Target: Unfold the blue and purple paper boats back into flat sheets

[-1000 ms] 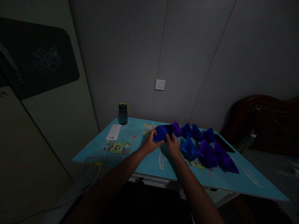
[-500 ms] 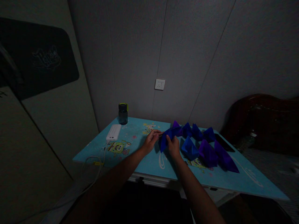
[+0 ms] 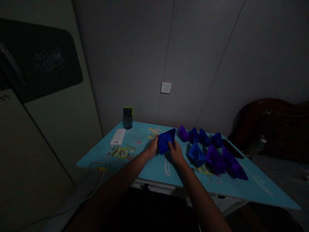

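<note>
Both my hands hold a folded piece of blue paper [image 3: 166, 141] just above the light blue table [image 3: 145, 161]. My left hand [image 3: 153, 147] grips its left side with the fingers closed on it. My right hand [image 3: 175, 152] pinches its lower right edge. To the right on the table lie several folded paper boats, blue [image 3: 196, 154] and purple [image 3: 214, 159], in two rows.
A white power bank [image 3: 117, 137] with a cable [image 3: 96, 172] lies at the table's left, a dark bottle with a green lid [image 3: 127, 117] behind it. A black phone [image 3: 231, 147] lies far right. A wall socket [image 3: 165, 87] is above; a dark wooden bedhead [image 3: 272, 129] stands right.
The blue paper was turned and refolded between my hands; it now stands as a pointed shape held by both hands, slightly left of where it was.
</note>
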Demonstrator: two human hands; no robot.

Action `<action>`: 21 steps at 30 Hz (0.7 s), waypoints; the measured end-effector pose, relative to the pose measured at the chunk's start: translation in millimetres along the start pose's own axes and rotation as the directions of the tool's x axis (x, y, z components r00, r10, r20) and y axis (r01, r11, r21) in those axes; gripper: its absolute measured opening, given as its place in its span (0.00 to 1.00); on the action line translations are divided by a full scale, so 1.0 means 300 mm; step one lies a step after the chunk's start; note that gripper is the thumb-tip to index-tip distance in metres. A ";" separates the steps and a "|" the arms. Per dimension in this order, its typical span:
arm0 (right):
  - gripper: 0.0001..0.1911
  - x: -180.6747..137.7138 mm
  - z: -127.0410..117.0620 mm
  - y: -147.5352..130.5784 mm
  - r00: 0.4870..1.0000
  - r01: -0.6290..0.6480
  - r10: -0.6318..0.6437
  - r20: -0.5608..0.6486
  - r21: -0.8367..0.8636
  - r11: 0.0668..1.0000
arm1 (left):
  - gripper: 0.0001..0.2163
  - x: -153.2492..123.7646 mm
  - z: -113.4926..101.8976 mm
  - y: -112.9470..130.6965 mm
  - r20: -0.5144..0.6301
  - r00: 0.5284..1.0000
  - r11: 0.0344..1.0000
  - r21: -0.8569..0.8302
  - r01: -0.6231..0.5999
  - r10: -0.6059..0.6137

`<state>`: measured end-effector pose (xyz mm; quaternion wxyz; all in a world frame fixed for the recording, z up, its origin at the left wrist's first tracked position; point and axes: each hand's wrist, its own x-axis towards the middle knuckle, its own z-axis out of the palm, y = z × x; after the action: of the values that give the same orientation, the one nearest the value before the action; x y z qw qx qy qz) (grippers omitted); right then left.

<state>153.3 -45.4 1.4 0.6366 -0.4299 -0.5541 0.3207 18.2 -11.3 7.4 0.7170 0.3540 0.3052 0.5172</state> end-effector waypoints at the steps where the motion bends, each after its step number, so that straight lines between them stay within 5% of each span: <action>1: 0.24 -0.001 0.005 0.002 1.000 -0.008 0.008 0.022 0.015 1.000 | 0.23 -0.003 -0.001 0.008 -0.014 1.000 1.000 -0.006 0.021 -0.021; 11: 0.26 -0.013 0.031 -0.002 0.983 -0.155 0.135 0.126 0.169 0.973 | 0.22 -0.030 0.002 0.047 -0.045 0.998 0.998 -0.049 0.039 -0.041; 21: 0.20 0.000 -0.004 0.024 0.986 -0.165 0.165 0.012 0.053 0.985 | 0.26 -0.024 -0.006 -0.013 0.239 0.970 0.995 0.075 -0.063 0.043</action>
<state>155.1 -42.6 -5.1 0.6173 -0.4558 -0.5100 0.3886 16.9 -18.7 3.7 0.7192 0.4502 0.2288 0.4772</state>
